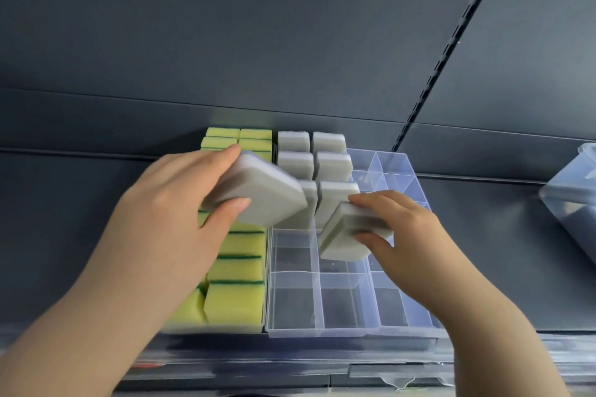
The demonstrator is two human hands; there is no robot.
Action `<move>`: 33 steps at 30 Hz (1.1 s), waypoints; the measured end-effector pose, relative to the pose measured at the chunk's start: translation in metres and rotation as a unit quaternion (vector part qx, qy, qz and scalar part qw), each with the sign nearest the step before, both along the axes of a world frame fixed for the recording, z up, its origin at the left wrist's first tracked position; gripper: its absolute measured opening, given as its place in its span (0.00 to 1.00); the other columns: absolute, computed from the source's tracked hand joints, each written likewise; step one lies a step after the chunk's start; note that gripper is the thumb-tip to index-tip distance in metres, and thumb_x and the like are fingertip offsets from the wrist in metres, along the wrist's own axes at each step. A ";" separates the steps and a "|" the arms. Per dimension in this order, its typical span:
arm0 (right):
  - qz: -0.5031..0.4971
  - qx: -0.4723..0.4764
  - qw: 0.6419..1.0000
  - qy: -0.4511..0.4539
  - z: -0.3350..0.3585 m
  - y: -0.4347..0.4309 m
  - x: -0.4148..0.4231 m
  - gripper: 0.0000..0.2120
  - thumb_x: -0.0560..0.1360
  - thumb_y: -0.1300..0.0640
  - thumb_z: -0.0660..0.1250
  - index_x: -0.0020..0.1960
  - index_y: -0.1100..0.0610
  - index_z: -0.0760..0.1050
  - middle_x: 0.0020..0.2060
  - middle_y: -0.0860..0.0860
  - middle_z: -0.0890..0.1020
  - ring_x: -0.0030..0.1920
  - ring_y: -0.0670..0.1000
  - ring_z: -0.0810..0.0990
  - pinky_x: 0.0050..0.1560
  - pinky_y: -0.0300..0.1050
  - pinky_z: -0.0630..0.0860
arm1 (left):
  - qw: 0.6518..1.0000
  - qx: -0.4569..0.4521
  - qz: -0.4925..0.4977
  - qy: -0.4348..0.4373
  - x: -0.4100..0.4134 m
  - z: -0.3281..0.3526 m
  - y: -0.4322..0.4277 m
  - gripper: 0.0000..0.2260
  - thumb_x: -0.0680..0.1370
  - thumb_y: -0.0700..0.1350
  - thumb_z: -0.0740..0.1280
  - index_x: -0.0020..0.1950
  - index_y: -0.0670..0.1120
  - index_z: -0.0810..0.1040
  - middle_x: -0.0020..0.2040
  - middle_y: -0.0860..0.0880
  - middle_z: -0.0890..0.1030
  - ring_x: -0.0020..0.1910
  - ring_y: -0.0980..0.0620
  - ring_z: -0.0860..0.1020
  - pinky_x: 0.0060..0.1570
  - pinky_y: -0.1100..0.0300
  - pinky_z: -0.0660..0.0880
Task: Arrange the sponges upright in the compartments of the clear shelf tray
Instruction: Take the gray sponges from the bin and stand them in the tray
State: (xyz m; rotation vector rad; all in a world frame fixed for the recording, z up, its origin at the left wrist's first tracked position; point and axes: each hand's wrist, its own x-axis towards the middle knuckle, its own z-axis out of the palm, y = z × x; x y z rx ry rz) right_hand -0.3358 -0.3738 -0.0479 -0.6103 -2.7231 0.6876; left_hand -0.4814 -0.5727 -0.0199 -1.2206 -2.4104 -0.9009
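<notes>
A clear shelf tray (322, 330) with divided compartments sits on the dark shelf. Several grey sponges (332, 164) stand upright in its rear compartments, in two columns. My left hand (167, 213) grips a grey sponge (261, 193) between thumb and fingers, held tilted above the tray's left column. My right hand (406, 235) holds a second grey sponge (346, 235), tilted, its lower end dipping into a middle compartment just in front of the standing grey ones. The front compartments hold nothing.
A second tray to the left is packed with upright yellow-and-green sponges (235, 296). A clear plastic box (571, 200) sits at the far right of the shelf. The dark back panel rises behind, with a slotted upright rail (429, 80).
</notes>
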 end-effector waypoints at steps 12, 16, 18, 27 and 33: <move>0.031 -0.026 0.998 -0.056 -0.024 0.001 -0.010 0.19 0.75 0.59 0.65 0.65 0.49 0.70 0.60 0.44 0.72 0.59 0.47 0.73 0.59 0.41 0.70 | 1.000 -0.001 -0.010 0.010 0.003 0.000 0.010 0.21 0.68 0.44 0.70 0.60 0.41 0.79 0.52 0.46 0.81 0.52 0.54 0.71 0.52 0.64 0.66; 0.043 -0.023 0.996 -0.075 -0.031 0.003 -0.013 0.20 0.76 0.59 0.64 0.66 0.49 0.69 0.62 0.45 0.72 0.60 0.48 0.72 0.60 0.39 0.69 | 1.000 -0.001 -0.008 0.017 0.004 -0.001 0.014 0.20 0.68 0.42 0.74 0.60 0.41 0.79 0.52 0.46 0.81 0.51 0.54 0.72 0.52 0.63 0.66; 0.046 -0.020 0.996 -0.076 -0.032 0.004 -0.014 0.19 0.76 0.59 0.64 0.67 0.49 0.69 0.62 0.45 0.72 0.60 0.49 0.72 0.60 0.39 0.69 | 1.000 -0.012 -0.008 0.016 0.004 -0.003 0.015 0.21 0.68 0.42 0.75 0.60 0.41 0.79 0.52 0.47 0.81 0.51 0.54 0.71 0.52 0.63 0.65; 0.052 -0.030 0.996 -0.060 -0.036 0.010 -0.012 0.20 0.75 0.58 0.65 0.66 0.48 0.69 0.60 0.43 0.72 0.59 0.46 0.72 0.58 0.34 0.68 | 0.995 -0.081 -0.055 0.000 0.001 -0.016 0.026 0.21 0.66 0.45 0.74 0.59 0.45 0.80 0.52 0.51 0.82 0.51 0.57 0.70 0.53 0.64 0.70; 0.059 -0.035 0.996 -0.055 -0.037 0.012 -0.010 0.20 0.75 0.58 0.66 0.66 0.47 0.70 0.59 0.41 0.72 0.58 0.45 0.72 0.57 0.32 0.67 | 0.989 -0.127 -0.078 0.026 0.002 -0.028 0.036 0.26 0.58 0.40 0.82 0.55 0.45 0.82 0.48 0.53 0.83 0.48 0.51 0.80 0.47 0.56 0.73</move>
